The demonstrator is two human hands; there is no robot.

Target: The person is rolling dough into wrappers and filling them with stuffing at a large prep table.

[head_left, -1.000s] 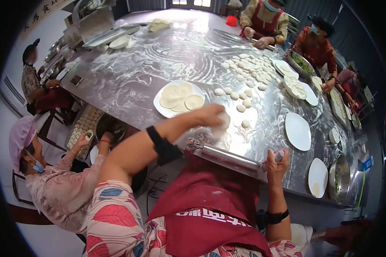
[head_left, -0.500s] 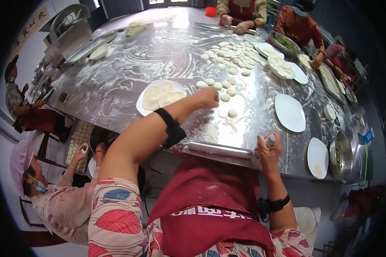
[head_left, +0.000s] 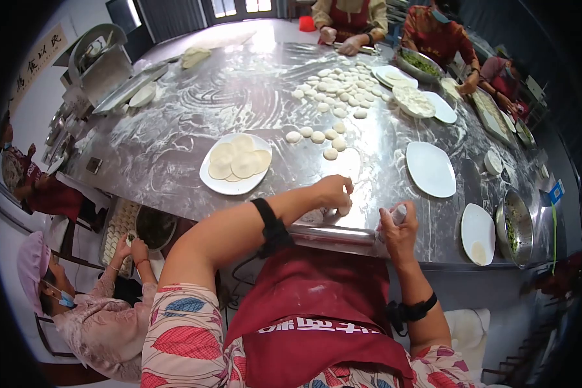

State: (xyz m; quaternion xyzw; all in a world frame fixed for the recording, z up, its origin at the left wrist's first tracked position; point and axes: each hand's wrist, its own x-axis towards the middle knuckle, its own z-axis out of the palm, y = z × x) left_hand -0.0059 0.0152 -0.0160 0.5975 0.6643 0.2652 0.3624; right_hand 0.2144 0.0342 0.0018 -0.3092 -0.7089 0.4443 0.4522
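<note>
My left hand (head_left: 335,194) reaches across low over the table near its front edge, fingers curled together and pointing down. What the fingers close on, if anything, is hidden. Close to the edge, my right hand (head_left: 398,227) is wrapped round a floured, pale rolling pin (head_left: 400,213), whose rounded end pokes out above the fist. Beyond my left hand lie a few round dough pieces (head_left: 330,154). A white plate (head_left: 208,183) with several flat dough wrappers (head_left: 242,164) stands to the left.
The floury metal table (head_left: 174,155) holds many dough pieces (head_left: 343,84) farther back. Bare white plates (head_left: 431,169) and a steel bowl (head_left: 515,226) with green filling stand right. Co-workers (head_left: 352,22) work at the far side; another person (head_left: 103,317) sits at left, holding a wrapper.
My left hand has come down toward the table's front edge. The lone dough piece near it is out of sight. My right hand keeps its grip. The view has shifted slightly.
</note>
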